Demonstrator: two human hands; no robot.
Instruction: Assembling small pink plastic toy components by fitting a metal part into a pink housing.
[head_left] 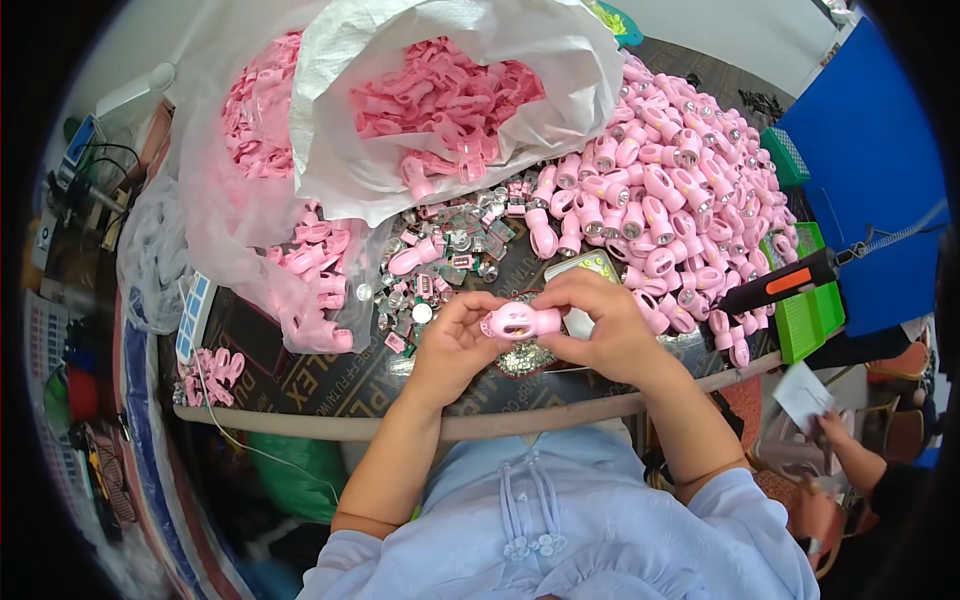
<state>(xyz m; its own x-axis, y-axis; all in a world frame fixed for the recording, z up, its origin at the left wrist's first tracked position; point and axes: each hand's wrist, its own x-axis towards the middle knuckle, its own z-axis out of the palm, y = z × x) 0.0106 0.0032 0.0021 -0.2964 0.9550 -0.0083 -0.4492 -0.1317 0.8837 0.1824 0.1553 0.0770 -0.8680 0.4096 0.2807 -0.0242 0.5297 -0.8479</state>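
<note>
Over the front edge of the table, both my hands meet on one small pink flashlight (522, 321) with an oval opening in its body. Its left end is pinched between the thumb and fingers of my left hand (448, 345). My right hand (612, 330) grips the other end. Just beneath it is a round dish of small shiny bits (524, 361), partly covered by my hands. Loose pink parts and small circuit pieces (440, 262) lie scattered beyond my left hand. A big heap of pink flashlights (690, 180) with clear lens ends rises beyond my right hand.
A white sack (330, 130) of pink casings stands at the back, beside a clear bag (215, 200). An electric screwdriver (780, 285) with a coiled cord reaches in from the right, near a green basket (800, 330). A dark phone (255, 335) lies left. Another person's hand (835, 430) holds paper.
</note>
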